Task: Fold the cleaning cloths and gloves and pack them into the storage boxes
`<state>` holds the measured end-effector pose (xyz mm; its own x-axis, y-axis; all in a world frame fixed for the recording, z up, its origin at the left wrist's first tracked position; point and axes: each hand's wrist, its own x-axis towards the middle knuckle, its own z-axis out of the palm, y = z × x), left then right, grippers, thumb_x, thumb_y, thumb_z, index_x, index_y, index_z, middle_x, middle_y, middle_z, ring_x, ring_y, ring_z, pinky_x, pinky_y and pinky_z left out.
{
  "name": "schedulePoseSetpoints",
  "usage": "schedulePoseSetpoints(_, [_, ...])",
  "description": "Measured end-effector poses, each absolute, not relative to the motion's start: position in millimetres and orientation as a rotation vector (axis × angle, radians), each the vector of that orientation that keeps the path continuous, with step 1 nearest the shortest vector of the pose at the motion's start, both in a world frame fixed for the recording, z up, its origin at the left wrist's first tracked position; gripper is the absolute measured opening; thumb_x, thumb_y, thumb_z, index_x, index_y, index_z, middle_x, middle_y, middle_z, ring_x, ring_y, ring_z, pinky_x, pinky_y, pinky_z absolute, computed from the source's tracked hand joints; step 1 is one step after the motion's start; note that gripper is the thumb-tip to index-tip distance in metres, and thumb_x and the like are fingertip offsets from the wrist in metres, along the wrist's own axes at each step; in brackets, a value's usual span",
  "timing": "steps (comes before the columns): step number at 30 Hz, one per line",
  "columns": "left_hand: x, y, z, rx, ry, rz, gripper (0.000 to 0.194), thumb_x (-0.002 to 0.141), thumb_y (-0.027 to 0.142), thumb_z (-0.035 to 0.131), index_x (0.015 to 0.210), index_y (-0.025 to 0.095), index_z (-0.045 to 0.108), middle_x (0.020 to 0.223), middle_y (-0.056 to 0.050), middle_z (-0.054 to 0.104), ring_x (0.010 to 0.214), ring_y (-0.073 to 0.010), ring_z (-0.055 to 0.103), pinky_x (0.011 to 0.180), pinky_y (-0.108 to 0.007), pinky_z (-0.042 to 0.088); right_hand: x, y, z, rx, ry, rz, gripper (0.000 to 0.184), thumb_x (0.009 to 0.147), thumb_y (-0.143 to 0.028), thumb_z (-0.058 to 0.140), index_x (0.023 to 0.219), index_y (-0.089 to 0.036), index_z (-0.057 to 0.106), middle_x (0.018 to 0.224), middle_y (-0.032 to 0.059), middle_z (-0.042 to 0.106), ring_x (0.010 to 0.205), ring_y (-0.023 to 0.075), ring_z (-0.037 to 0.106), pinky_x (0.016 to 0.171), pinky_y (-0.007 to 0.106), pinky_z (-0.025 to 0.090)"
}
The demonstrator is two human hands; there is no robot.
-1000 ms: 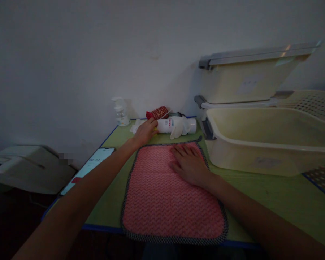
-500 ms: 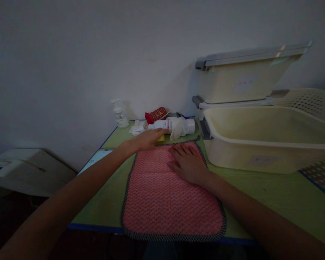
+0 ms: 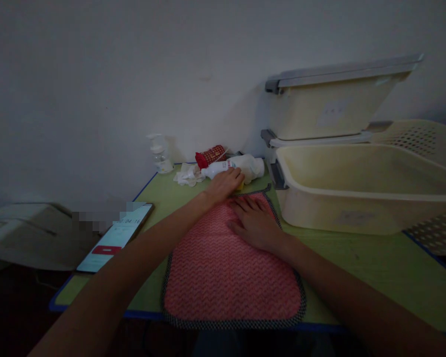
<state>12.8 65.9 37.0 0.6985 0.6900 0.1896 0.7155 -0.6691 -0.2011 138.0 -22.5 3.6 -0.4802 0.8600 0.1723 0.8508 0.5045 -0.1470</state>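
Note:
A pink cloth (image 3: 230, 277) with a dark checked border lies flat on the green table. My right hand (image 3: 254, 223) rests on its upper right part, fingers stretched out. Past the cloth's far edge is my left hand (image 3: 226, 182), with its fingers bent. A small yellow thing (image 3: 240, 187) peeks out at its fingertips, mostly hidden. Right behind those fingers lies a white bottle (image 3: 215, 169) on its side, with a whitish glove (image 3: 247, 164) draped over it. What the left fingers hold, if anything, is covered.
A red patterned roll (image 3: 210, 155) and crumpled white gloves (image 3: 189, 174) lie at the back. The clear pump bottle (image 3: 161, 157) stands by the wall. A phone (image 3: 113, 238) lies left. On the right are a cream bin (image 3: 319, 210) and a lidded bin (image 3: 319, 111).
My left hand has moved right along the bottle, and its fingers are more bent. The glove on the bottle has shifted and bunched. My right hand stays on the cloth. More of the phone shows.

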Motion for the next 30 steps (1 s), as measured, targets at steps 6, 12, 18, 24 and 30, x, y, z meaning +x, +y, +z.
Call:
schedulePoseSetpoints(6, [12,68,35,-2.674,-1.118,-0.116,0.027,0.086,0.009,0.039,0.111,0.01,0.047,0.114,-0.017,0.052,0.098,-0.0251,0.056,0.077,-0.036,0.047,137,-22,5,-1.45,-2.527,0.077,0.052,0.09,-0.043,0.035,0.132,-0.013,0.042,0.138,0.0119,0.043,0.127,0.0286,0.035,0.105,0.047,0.025])
schedulePoseSetpoints(12, [-8,75,48,-2.806,-1.008,-0.122,0.028,0.08,0.018,0.055,0.107,0.013,0.053,0.109,-0.01,0.057,0.104,-0.0201,0.054,0.089,-0.03,0.044,139,-21,3,-1.445,-2.537,0.07,0.052,0.091,-0.043,0.035,0.132,-0.012,0.042,0.138,0.013,0.043,0.127,0.0287,0.035,0.105,0.047,0.024])
schedulePoseSetpoints(18, [0,77,34,-2.713,-1.158,-0.228,0.032,0.085,0.007,0.038,0.114,0.01,0.052,0.113,-0.015,0.054,0.105,-0.0234,0.053,0.088,-0.037,0.044,139,-23,4,-1.44,-2.537,0.066,0.051,0.091,-0.042,0.035,0.132,-0.012,0.042,0.138,0.012,0.044,0.127,0.0295,0.036,0.104,0.047,0.025])
schedulePoseSetpoints(24, [5,82,28,-2.667,-1.288,-0.32,0.031,0.083,0.011,0.042,0.112,0.01,0.053,0.113,-0.015,0.053,0.105,-0.0244,0.052,0.09,-0.038,0.043,138,-22,6,-1.462,-2.539,0.086,0.053,0.091,-0.043,0.036,0.134,-0.013,0.04,0.14,0.0115,0.041,0.128,0.0299,0.034,0.104,0.048,0.025])
schedulePoseSetpoints(30, [2,67,34,-2.691,-1.32,-0.324,0.03,0.08,0.016,0.047,0.108,0.01,0.054,0.112,-0.015,0.054,0.105,-0.0256,0.052,0.089,-0.039,0.044,138,-22,4,-1.467,-2.531,0.081,0.054,0.091,-0.043,0.035,0.134,-0.011,0.04,0.141,0.0123,0.04,0.129,0.0313,0.033,0.105,0.049,0.024])
